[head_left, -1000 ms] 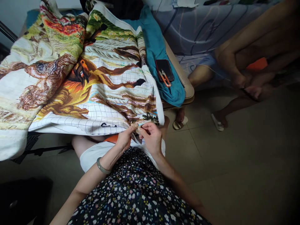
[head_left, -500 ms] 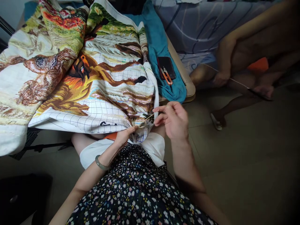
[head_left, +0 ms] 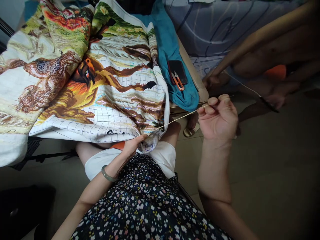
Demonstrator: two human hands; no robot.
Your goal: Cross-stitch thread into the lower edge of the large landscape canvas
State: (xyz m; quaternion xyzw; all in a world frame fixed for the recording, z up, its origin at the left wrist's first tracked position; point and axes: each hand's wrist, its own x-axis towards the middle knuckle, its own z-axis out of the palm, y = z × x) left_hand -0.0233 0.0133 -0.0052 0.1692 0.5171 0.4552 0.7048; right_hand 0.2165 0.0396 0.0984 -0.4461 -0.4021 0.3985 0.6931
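A large cross-stitch cloth (head_left: 120,83) with horses and a printed grid drapes across my lap and the surface ahead. My left hand (head_left: 133,145) pinches its near edge, thumb on top and the other fingers hidden beneath. From the stitching close to that thumb, a pale thread (head_left: 182,116) runs taut up to my right hand (head_left: 218,116). The right fingers are pinched together on the thread, out to the right of the cloth. A thin dark tip, perhaps a needle, shows just past them.
Orange-handled thread snips (head_left: 178,81) lie on a dark phone (head_left: 177,71), on a teal cloth (head_left: 165,43) right of the stitching. At the right sits another person, a hand (head_left: 275,100) holding a dark object with a pale cord. A dark box-like object (head_left: 25,210) stands at lower left.
My right hand has moved right and up, away from the cloth, drawing out a much longer stretch of thread. My left hand stays put. The other person's near arm has shifted left.
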